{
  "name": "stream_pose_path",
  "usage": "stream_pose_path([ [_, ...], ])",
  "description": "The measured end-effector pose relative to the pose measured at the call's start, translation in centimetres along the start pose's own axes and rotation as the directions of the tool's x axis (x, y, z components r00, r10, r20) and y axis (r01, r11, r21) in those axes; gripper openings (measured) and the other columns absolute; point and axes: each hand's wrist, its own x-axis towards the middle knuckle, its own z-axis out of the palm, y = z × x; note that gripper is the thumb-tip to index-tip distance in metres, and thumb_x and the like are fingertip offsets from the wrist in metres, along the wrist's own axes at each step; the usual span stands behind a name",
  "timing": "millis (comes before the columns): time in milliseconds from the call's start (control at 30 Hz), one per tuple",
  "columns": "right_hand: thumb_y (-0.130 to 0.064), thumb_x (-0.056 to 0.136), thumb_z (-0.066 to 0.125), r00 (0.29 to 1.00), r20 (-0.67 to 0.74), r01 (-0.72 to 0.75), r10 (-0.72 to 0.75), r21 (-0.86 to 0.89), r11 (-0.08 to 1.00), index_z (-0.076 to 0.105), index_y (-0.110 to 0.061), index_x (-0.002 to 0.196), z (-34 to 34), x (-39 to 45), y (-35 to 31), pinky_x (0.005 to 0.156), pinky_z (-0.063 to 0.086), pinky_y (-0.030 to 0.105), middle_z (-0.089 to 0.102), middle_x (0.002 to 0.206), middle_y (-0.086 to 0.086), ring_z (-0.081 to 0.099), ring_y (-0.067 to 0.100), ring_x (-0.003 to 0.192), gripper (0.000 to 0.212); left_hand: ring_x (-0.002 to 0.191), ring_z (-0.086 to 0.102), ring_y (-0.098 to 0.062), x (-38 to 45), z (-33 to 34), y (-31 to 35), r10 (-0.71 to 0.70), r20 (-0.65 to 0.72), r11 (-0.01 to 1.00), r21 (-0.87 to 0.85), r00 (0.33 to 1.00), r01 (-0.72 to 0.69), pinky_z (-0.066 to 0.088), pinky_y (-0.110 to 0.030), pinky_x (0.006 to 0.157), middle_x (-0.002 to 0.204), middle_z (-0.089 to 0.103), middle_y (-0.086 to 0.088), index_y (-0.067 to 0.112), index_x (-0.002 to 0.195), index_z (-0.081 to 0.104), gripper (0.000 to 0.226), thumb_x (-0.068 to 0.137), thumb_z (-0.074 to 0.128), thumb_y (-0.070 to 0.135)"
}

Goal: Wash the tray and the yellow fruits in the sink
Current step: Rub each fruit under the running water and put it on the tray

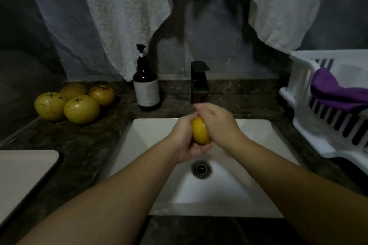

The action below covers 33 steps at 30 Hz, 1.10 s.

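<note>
- Two bare forearms come in from the bottom edge and meet over the white sink (pixel 151 165), above its metal drain (pixel 201 169).
- At the near left, a pale flat tray (pixel 22 173) lies on the dark stone counter (pixel 83 145), partly cut by the picture's edge.
- Between the palms is one yellow fruit (pixel 200 132), held over the basin and just in front of the black faucet (pixel 199 81).
- From below and from the left, the left hand (pixel 187 139) cups the fruit, with its fingers curled under it.
- From above and from the right, the right hand (pixel 217 121) covers the fruit, with its fingers bent over the top; the fingertips are blurred.
- Whether water runs from the faucet I cannot tell.
- Farther left on the counter, four more yellow fruits (pixel 74 101) with brown spots sit close together, touching one another.
- Beside the faucet, on its left, stands a dark pump bottle (pixel 146 87) with a pale label.
- At the right, a white dish rack (pixel 310 121) holds a purple cloth (pixel 334 93).
- Behind everything, two white towels (pixel 123 16) hang against the grey wall.
</note>
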Motion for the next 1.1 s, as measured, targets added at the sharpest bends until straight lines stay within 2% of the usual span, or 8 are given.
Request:
stream_pose_path([
  [100, -0.058, 0.103, 0.041, 0.972, 0.072, -0.234, 0.225, 0.157, 0.959, 0.058, -0.032, 0.117, -0.1, 0.4, 0.7, 0.086, 0.048, 0.034, 0.063, 0.107, -0.005, 0.061, 0.014, 0.100, 0.034, 0.061, 0.071, -0.025, 0.5, -0.4, 0.3, 0.028, -0.003, 0.996, -0.084, 1.000, -0.028, 0.059, -0.031, 0.050, 0.081, 0.071, -0.015, 0.007, 0.123, 0.062, 0.056, 0.103, 0.047, 0.057],
  [200, -0.056, 0.098, 0.048, 0.999, 0.011, 0.035, -0.034, -0.092, 0.995, 0.059, -0.034, 0.130, 0.5, -0.7, 1.2, 0.086, 0.043, 0.029, 0.054, 0.123, -0.012, 0.055, 0.006, 0.105, 0.040, 0.072, 0.077, -0.025, 0.4, -0.5, 0.2, 0.019, 0.025, 0.995, -0.102, 1.000, -0.016, 0.062, -0.035, 0.058, 0.086, 0.077, -0.013, 0.009, 0.119, 0.065, 0.046, 0.104, 0.049, 0.050],
  [300, -0.046, 0.098, 0.052, 0.973, -0.019, 0.217, -0.230, -0.259, 0.941, 0.072, -0.033, 0.115, 0.4, -0.5, 1.0, 0.090, 0.044, 0.030, 0.063, 0.120, -0.013, 0.055, 0.007, 0.108, 0.030, 0.086, 0.078, -0.026, 0.3, -0.6, -0.4, 0.033, 0.064, 0.999, -0.033, 0.997, -0.031, 0.063, -0.036, 0.062, 0.100, 0.078, -0.013, 0.011, 0.128, 0.065, 0.045, 0.103, 0.053, 0.046],
  [433, -0.051, 0.101, 0.051, 0.989, -0.005, -0.142, 0.145, 0.191, 0.971, 0.067, -0.036, 0.110, -0.7, 0.1, 0.7, 0.069, 0.043, 0.026, 0.067, 0.109, -0.006, 0.061, 0.008, 0.096, 0.024, 0.097, 0.072, -0.029, 0.4, -0.5, -0.1, 0.097, 0.042, 0.992, -0.079, 0.994, -0.093, 0.063, -0.039, 0.070, 0.121, 0.071, -0.017, 0.016, 0.134, 0.061, 0.049, 0.100, 0.059, 0.052],
  [600, -0.047, 0.100, 0.054, 0.985, -0.077, 0.142, -0.153, -0.133, 0.981, 0.063, -0.038, 0.131, 0.1, -1.0, 0.8, 0.075, 0.038, 0.016, 0.056, 0.119, -0.016, 0.054, 0.005, 0.105, 0.033, 0.085, 0.079, -0.025, 0.3, -0.4, -0.3, 0.071, 0.102, 0.991, -0.122, 0.992, -0.058, 0.065, -0.038, 0.066, 0.097, 0.080, -0.011, 0.018, 0.119, 0.070, 0.044, 0.094, 0.067, 0.054],
  [733, -0.054, 0.098, 0.055, 0.996, -0.054, -0.060, 0.072, 0.210, 0.976, 0.064, -0.035, 0.125, -0.4, -0.4, 0.2, 0.073, 0.046, 0.025, 0.064, 0.110, -0.013, 0.062, 0.009, 0.102, 0.033, 0.088, 0.079, -0.027, 0.6, -0.4, 0.2, 0.143, 0.122, 0.975, -0.189, 0.982, -0.119, 0.066, -0.042, 0.077, 0.101, 0.079, -0.014, 0.015, 0.124, 0.068, 0.051, 0.094, 0.067, 0.056],
  [933, -0.047, 0.083, 0.077, 0.979, -0.090, 0.168, -0.180, -0.129, 0.977, 0.058, -0.041, 0.132, 0.3, -1.5, 0.3, 0.078, 0.035, 0.007, 0.050, 0.118, -0.021, 0.051, -0.002, 0.105, 0.053, 0.086, 0.079, -0.029, 0.5, -1.3, 0.0, -0.053, 0.220, 0.970, -0.221, 0.974, 0.103, 0.066, -0.038, 0.067, 0.105, 0.077, -0.016, 0.007, 0.126, 0.067, 0.072, 0.093, 0.058, 0.070],
  [1100, -0.057, 0.088, 0.068, 1.000, 0.005, 0.029, -0.029, -0.023, 0.999, 0.059, -0.038, 0.133, -0.6, -1.0, 0.5, 0.082, 0.049, 0.020, 0.059, 0.121, -0.012, 0.059, 0.005, 0.102, 0.050, 0.074, 0.076, -0.027, 0.6, -1.7, 0.7, -0.026, 0.220, 0.987, -0.151, 0.975, 0.060, 0.062, -0.029, 0.062, 0.091, 0.075, -0.012, 0.012, 0.117, 0.069, 0.051, 0.089, 0.066, 0.055],
])
